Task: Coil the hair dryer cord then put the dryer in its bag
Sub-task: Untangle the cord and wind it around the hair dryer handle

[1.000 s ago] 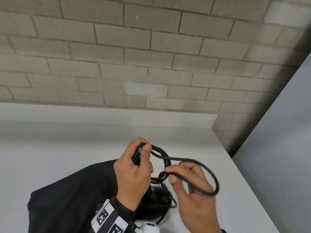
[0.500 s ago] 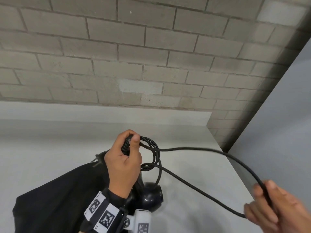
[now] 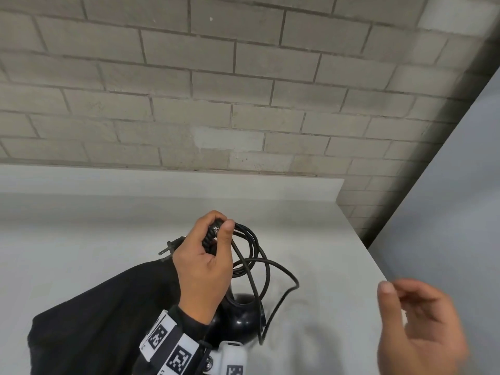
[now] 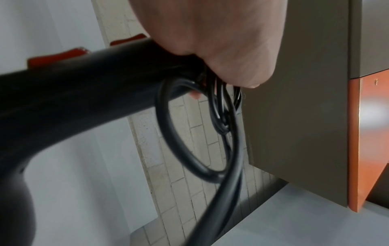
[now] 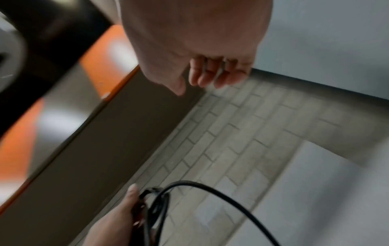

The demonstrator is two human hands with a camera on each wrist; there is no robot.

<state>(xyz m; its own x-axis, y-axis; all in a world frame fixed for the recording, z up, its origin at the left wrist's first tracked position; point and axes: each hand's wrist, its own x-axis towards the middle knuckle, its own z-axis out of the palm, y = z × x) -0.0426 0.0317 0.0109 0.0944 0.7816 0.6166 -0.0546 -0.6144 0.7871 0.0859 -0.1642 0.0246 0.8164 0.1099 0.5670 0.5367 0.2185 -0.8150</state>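
Black rubbery cord (image 3: 251, 255) at centre frame looks springy; its loops want to open. The left hand (image 3: 203, 269) grips dryer (image 3: 240, 318) handle and loops together. The right hand (image 3: 416, 326), lower right, is relaxed, empty. The bag (image 3: 102, 315) lies lower left.

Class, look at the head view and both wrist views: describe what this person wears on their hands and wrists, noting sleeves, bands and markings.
Both hands are bare: no gloves or rings show. The left hand emerges from a dark sleeve; around that wrist sits a white band printed with square black-and-white code markers, beside a small white device bearing another marker. The right hand shows only to the wrist, so its sleeve and band cannot be seen.
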